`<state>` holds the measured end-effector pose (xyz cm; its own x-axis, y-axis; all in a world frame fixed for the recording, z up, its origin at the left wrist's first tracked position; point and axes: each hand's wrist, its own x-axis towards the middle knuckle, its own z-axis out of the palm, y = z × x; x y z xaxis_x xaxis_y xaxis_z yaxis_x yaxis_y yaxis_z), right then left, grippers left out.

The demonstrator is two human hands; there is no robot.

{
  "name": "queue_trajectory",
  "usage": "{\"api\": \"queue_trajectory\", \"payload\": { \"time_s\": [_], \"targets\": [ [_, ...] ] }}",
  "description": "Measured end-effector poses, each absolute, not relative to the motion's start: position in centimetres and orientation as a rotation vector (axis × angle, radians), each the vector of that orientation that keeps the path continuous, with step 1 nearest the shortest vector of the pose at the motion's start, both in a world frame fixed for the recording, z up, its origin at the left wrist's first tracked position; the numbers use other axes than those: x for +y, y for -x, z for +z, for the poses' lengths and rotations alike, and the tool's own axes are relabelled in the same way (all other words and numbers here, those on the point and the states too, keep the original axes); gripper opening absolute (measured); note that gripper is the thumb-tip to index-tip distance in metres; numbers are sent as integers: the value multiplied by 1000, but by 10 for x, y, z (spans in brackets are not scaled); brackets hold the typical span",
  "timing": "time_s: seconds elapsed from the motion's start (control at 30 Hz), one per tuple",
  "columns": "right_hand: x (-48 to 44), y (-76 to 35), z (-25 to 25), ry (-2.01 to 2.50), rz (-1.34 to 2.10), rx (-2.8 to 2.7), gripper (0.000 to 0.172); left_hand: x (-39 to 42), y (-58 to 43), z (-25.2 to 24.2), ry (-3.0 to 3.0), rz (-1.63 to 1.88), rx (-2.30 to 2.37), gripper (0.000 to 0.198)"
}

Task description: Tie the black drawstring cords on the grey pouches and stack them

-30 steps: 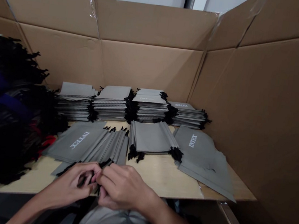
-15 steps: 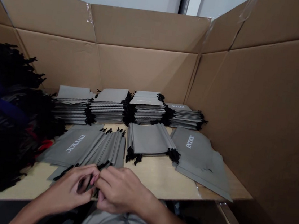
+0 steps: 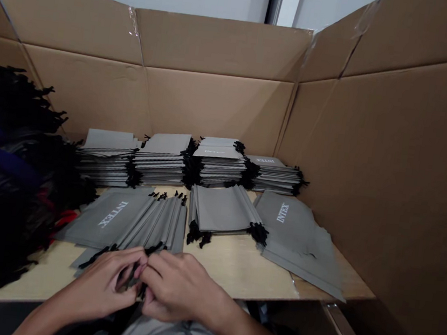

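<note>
Close to the table's front edge, my left hand (image 3: 109, 281) and my right hand (image 3: 178, 284) meet fingertip to fingertip. Both are closed in a pinch on a black cord (image 3: 142, 291), which the fingers mostly hide. Just beyond them lies a fanned row of grey drawstring pouches (image 3: 162, 220) with black cord ends. A flat grey pouch (image 3: 109, 216) printed INTEX lies at that row's left. A small stack of grey pouches (image 3: 224, 211) with bunched black cords sits farther right.
Several tall pouch stacks (image 3: 162, 163) line the back of the table (image 3: 231, 266). More flat pouches (image 3: 294, 236) lie at right. A large dark heap of corded pieces (image 3: 6, 179) fills the left side. Cardboard walls (image 3: 215, 101) enclose the back and right.
My hands keep the same pinch, with only a very slight shift of the fingers. The camera view has moved slightly; the pouches stay in place.
</note>
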<state>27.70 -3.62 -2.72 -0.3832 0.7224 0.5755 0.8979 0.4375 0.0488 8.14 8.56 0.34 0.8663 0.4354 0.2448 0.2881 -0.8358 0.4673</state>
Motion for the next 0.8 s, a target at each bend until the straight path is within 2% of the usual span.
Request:
{"api": "queue_trajectory", "payload": {
  "time_s": [0.23,0.47,0.67,0.8],
  "targets": [
    [-38,-278,-22,1381,-465,-2213,18,88,-79,1,-2713,473,467,10],
    [-45,-299,1,1454,16,-1977,12,84,-70,8,-2743,401,439,8],
    [-49,-309,9,1450,157,-1951,23,65,-64,9,-2818,656,521,6],
    [-48,-301,4,1464,207,-2032,28,49,-62,-2,-2868,747,595,17]
  ]
}}
